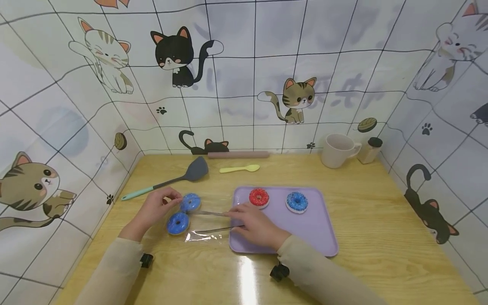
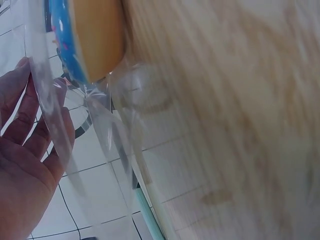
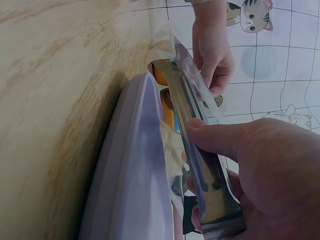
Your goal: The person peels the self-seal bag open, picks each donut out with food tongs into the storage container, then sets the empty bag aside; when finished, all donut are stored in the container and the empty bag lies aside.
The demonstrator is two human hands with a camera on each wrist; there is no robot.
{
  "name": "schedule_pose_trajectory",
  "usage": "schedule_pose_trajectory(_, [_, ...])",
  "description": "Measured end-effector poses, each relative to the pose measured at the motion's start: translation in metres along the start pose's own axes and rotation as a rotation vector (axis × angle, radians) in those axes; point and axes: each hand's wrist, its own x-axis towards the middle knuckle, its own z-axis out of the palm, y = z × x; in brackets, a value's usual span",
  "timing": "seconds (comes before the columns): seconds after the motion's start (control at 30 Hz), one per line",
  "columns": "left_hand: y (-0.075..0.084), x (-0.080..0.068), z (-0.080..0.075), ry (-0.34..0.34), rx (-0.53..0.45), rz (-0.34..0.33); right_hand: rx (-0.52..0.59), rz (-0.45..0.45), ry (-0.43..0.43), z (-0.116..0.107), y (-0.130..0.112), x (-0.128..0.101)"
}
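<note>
My right hand [image 1: 256,226] grips metal tongs [image 1: 213,221] by the purple tray [image 1: 324,237]; my left hand [image 1: 154,208] pinches the clear bag [image 1: 198,235] holding two blue donuts [image 1: 178,223] on the tabletop [image 1: 381,220]. Judged step: extracting a donut; next requires closing the tongs on it.

A play kitchen corner: a wooden table [image 1: 343,237] walled by cat-print tile panels [image 1: 244,76], with a spatula [image 1: 167,180], spoon [image 1: 239,169] and rolling pin [image 1: 238,154] at the far edge, a mug [image 1: 337,150] far right, toy donuts [image 1: 259,197] on a tray [image 1: 316,228].
</note>
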Motion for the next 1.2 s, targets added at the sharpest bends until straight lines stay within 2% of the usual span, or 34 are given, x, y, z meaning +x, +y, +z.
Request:
schedule_pose_trajectory(0.27, [-0.005, 0.000, 0.003, 0.002, 0.001, -0.004, -0.017, 0.009, -0.005, 0.005, -0.004, 0.005])
schedule_pose_trajectory(0.47, [-0.005, -0.002, 0.002, 0.004, 0.007, 0.036, -0.014, 0.038, -0.027, 0.003, -0.009, 0.001])
schedule_pose_trajectory(0.63, [-0.009, -0.003, 0.003, 0.027, 0.021, 0.078, -0.019, 0.025, -0.019, -0.003, -0.012, -0.004])
schedule_pose_trajectory(0.97, [-0.012, -0.003, 0.006, 0.042, -0.002, 0.082, -0.018, 0.019, 0.040, -0.020, -0.007, -0.030])
schedule_pose_trajectory(1.2, [-0.012, -0.008, 0.002, 0.042, 0.003, 0.070, 0.007, 0.075, 0.106, -0.031, -0.007, -0.056])
